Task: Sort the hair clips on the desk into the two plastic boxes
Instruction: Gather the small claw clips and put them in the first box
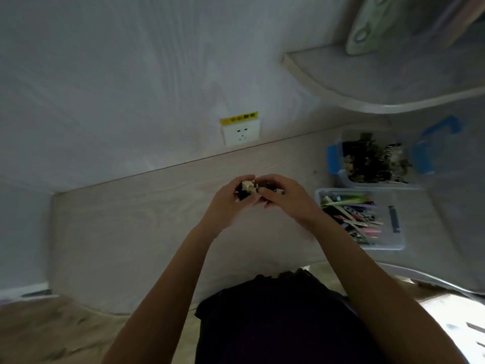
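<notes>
Two-handed grip point(258, 191) on clips point(248, 189), boxes point(388, 240) beside

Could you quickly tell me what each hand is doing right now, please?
Left hand: fingers curled round a bunch of hair clips.
Right hand: curled round the same bunch.

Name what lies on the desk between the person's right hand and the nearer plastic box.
Nothing: in the head view, only bare desk separates the right hand from the nearer plastic box.
</notes>
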Demonstrator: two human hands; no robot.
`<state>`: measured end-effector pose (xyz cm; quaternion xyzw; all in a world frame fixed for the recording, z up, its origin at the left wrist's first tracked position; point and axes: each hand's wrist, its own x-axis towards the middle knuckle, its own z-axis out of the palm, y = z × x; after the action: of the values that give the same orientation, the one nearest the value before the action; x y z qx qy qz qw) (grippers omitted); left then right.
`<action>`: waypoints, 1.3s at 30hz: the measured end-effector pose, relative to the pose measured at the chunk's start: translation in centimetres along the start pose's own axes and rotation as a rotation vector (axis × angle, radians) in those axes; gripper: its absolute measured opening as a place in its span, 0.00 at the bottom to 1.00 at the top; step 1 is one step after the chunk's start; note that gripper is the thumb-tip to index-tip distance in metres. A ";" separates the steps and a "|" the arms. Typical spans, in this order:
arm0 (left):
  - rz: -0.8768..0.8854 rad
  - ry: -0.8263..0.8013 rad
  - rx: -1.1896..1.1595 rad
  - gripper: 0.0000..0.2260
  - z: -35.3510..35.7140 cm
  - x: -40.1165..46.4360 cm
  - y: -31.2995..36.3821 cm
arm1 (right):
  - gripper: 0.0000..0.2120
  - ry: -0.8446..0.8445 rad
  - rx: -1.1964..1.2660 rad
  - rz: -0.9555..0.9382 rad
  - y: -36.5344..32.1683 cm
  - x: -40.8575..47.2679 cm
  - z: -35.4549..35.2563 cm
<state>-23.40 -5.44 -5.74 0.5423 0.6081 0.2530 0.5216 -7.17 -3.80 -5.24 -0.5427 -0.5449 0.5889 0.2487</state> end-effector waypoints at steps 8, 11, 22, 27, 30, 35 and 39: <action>0.192 -0.126 0.076 0.10 12.1 5.9 10.8 | 0.11 0.413 -0.199 0.017 1.7 -3.6 -14.3; 0.325 -0.091 0.354 0.12 16.0 7.7 12.7 | 0.13 0.473 -0.417 0.005 3.1 -3.5 -18.9; 0.389 -0.210 0.463 0.28 22.7 8.4 13.8 | 0.17 0.498 -0.633 -0.086 5.9 -5.4 -26.4; 0.562 0.040 0.744 0.16 20.4 8.2 10.7 | 0.14 0.262 -0.831 -0.313 7.4 -5.3 -24.9; 0.579 0.087 0.873 0.18 18.8 7.9 8.8 | 0.13 0.259 -0.946 -0.320 8.6 -5.4 -25.3; 0.541 0.061 0.808 0.14 18.6 7.3 8.5 | 0.11 0.260 -0.910 -0.388 8.0 -6.2 -26.5; 0.499 0.058 0.785 0.14 18.8 7.2 8.8 | 0.08 0.306 -0.931 -0.401 7.2 -4.3 -26.5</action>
<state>-1.93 -1.17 -6.77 0.8212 0.5230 0.1366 0.1828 20.31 0.16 -5.38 -0.5605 -0.7992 0.1397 0.1659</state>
